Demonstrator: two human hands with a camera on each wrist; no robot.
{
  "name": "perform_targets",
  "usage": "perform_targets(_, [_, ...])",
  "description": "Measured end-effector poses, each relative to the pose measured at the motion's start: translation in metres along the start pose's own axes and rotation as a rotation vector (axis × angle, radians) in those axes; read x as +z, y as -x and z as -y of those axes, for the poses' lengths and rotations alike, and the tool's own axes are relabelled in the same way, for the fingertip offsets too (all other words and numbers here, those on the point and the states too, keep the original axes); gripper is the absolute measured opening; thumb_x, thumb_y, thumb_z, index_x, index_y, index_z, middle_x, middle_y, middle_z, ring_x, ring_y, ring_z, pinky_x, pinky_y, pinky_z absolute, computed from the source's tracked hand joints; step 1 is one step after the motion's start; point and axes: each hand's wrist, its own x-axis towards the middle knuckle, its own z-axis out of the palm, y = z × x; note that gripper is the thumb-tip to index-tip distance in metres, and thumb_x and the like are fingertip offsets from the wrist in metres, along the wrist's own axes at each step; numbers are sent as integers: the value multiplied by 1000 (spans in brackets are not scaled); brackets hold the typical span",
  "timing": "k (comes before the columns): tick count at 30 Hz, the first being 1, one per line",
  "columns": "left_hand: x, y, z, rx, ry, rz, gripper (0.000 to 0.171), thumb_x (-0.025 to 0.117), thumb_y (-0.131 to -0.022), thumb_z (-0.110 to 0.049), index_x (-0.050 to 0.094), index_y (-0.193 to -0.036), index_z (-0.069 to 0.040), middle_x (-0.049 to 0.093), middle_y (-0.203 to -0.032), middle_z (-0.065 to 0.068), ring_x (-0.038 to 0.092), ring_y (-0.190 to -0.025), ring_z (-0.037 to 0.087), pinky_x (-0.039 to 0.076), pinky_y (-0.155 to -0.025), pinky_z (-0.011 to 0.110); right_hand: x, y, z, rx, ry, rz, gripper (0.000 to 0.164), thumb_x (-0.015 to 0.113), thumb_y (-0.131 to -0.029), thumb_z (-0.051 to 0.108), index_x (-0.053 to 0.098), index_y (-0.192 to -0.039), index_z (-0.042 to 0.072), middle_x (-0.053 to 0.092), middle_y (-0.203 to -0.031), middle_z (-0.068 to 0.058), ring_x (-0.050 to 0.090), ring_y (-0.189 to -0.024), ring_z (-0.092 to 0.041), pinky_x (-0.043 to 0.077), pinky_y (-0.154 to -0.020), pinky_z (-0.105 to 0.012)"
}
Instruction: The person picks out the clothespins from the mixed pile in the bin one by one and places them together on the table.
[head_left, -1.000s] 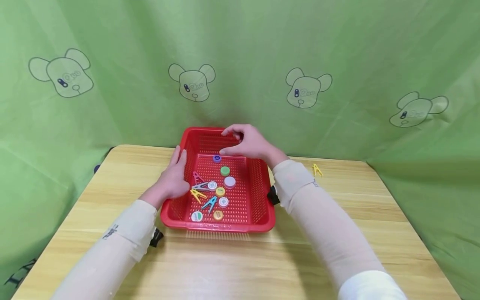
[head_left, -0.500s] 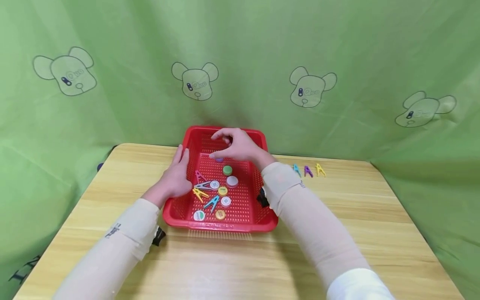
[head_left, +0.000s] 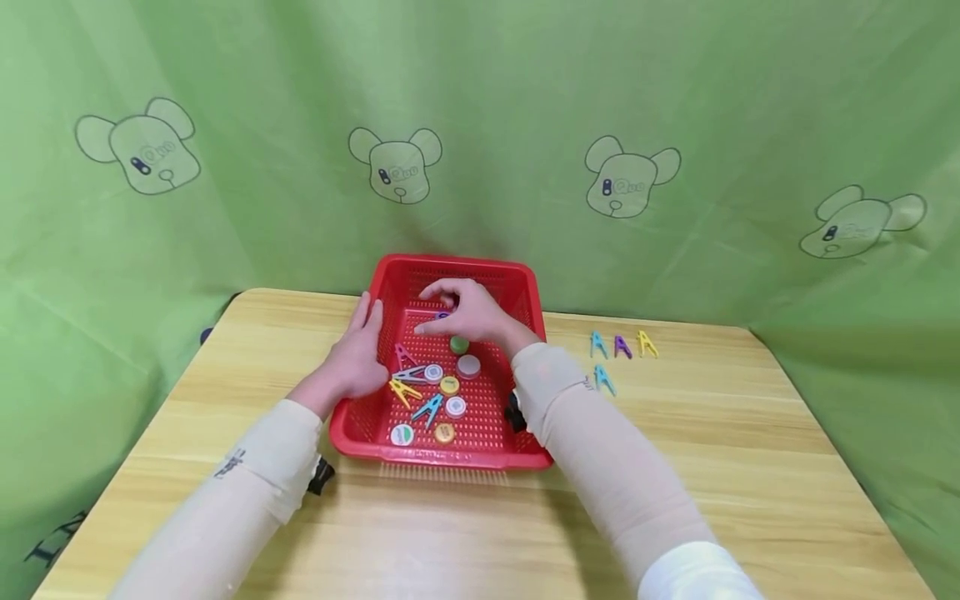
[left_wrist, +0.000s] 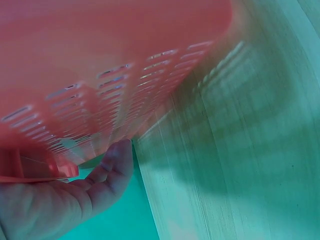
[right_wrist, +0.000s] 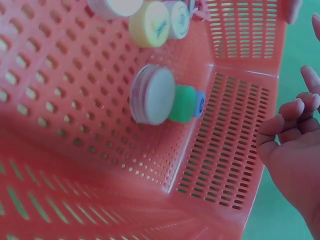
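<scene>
A red perforated plastic basket point(head_left: 442, 457) stands on the table in the head view. My left hand point(head_left: 351, 360) holds its left rim, the thumb at the rim and the fingers along the outer wall. Over the far part of the basket hovers my right hand point(head_left: 474, 312), thumb and bent fingers apart with nothing between them. Beneath it are a purple bottle cap point(head_left: 442, 315) and a green bottle cap point(head_left: 459, 346). Several other caps lie nearer, including a large whitish lid point(right_wrist: 159, 96) and a yellow cap point(head_left: 449, 385). Pink, grey, yellow point(head_left: 402, 391) and blue point(head_left: 428, 410) clothespins lie at the basket's left.
On the wooden table point(head_left: 720, 467), right of the basket, lie a purple clothespin point(head_left: 622, 347), a yellow clothespin point(head_left: 647, 343) and two blue ones, the nearer blue clothespin point(head_left: 603, 380) partly by the right sleeve. A green curtain point(head_left: 480, 100) hangs behind the table.
My right hand has moved left and a little nearer over the basket, uncovering the clothespins on the table at the right. My left hand stays on the rim. The view has shifted slightly.
</scene>
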Motion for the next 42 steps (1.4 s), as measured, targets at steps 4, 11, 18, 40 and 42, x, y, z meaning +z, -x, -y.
perform_targets(4, [0,0,1,-9,7,-2,108,66,-79,11,-1,-161,-9,-24,-163,-1,26,-142,44,54,-88,48,7,-3,-2,1,-28,1,47,86,-78,32,68,-119,19,58,-101,-12,52,-94,-26,55,-70,-31])
perform_targets(11, [-1,-1,2,29,-57,-17,107,65,-75,11,1,-160,-4,-20,-164,6,19,-145,41,44,-103,49,23,-8,-7,56,-92,30,48,87,-78,29,66,-119,17,66,-111,-11,64,-92,-23,60,-72,-33])
perform_targets(18, [0,-1,3,37,-61,-21,107,66,-75,10,1,-160,-3,-20,-164,6,23,-144,42,46,-101,49,32,-13,-12,70,-49,49,55,88,-76,34,66,-123,18,63,-117,-16,62,-93,-22,58,-74,-31])
perform_targets(40, [-1,0,3,40,-61,-32,108,66,-75,11,2,-160,-4,-19,-165,5,27,-142,43,51,-96,48,41,-18,-22,114,-45,102,56,87,-78,21,64,-128,10,60,-119,-17,56,-99,-25,57,-77,-34])
perform_targets(42, [0,-1,3,42,-61,-33,108,66,-74,11,2,-160,-4,-19,-165,5,27,-142,43,50,-96,47,42,-19,-24,127,-43,110,55,87,-78,20,64,-127,10,60,-117,-15,57,-99,-24,57,-77,-34])
